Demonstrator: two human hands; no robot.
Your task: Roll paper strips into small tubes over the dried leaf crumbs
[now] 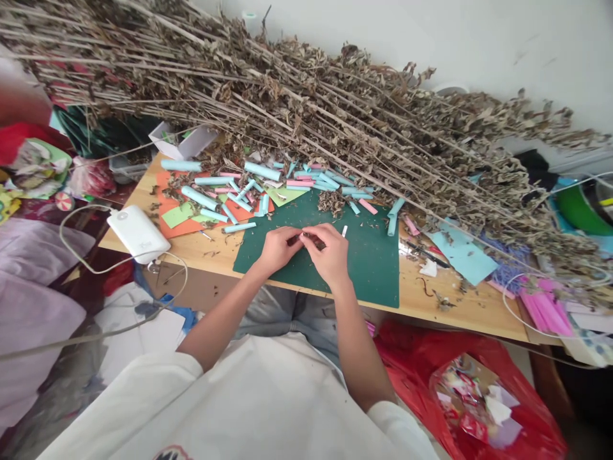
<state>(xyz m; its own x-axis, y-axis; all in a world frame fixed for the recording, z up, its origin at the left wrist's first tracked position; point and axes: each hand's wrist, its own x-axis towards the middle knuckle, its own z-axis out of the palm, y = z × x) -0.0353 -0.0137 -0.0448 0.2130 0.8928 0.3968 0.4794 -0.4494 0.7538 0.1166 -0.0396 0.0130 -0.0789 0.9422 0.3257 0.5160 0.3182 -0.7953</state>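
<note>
My left hand (pixel 279 248) and my right hand (pixel 331 254) meet fingertip to fingertip over a dark green mat (pixel 373 268). Both are closed in a pinch. A small, dark, crumbly bit shows by the right fingers, too small and covered to name. Just beyond my right hand lies a short white stick-like piece (pixel 345 231). A little heap of crumbled dry leaves (pixel 332 203) rests at the mat's far side. Around it are several light blue paper rolls (pixel 262 170) and thinner pink ones (pixel 368 206).
Long dried leafy stalks (pixel 287 96) cover the back of the wooden table (pixel 211 249). A white power bank (pixel 138 234) with a cable sits at left. Orange paper (pixel 179 220) and a blue sheet (pixel 464 252) flank the mat. A red rubbish bag (pixel 412 364) stands below right.
</note>
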